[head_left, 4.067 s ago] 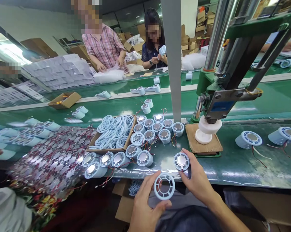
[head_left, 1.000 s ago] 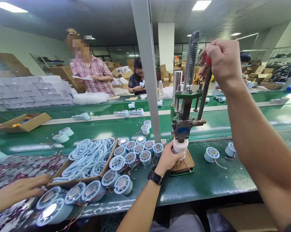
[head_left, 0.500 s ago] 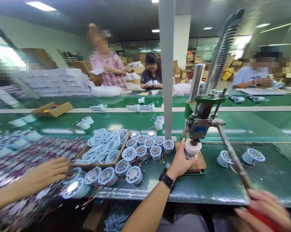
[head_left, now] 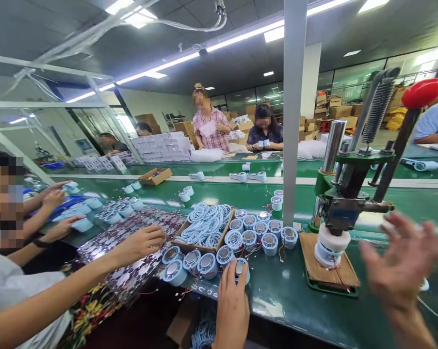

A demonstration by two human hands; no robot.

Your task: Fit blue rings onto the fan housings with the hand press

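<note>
My left hand (head_left: 235, 303) is at the front of a cluster of light-blue round motor housings (head_left: 269, 244), its fingers closed over the nearest blue round housing (head_left: 243, 275); its thumb is hidden. Raised to the right of a green hand press (head_left: 344, 206), my right hand (head_left: 404, 259) is blurred, with fingers spread and nothing in them. The press lever (head_left: 398, 150) stands up, topped by a red knob (head_left: 422, 93). Under the ram, a white block (head_left: 334, 238) sits over another blue housing (head_left: 327, 256) with red wires, on a brown board (head_left: 313, 252).
A cardboard box of light-blue rings (head_left: 204, 225) stands left of the housings. A co-worker's hand (head_left: 144, 242) hovers by it, above stacked metallic parts with wires (head_left: 131, 252). A grey post (head_left: 293, 121) rises behind the housings. Other people sit and stand across the green bench.
My left hand has left the housing under the press and moved left to the cluster. My right hand has released the lever, which has swung up. The view has turned left.
</note>
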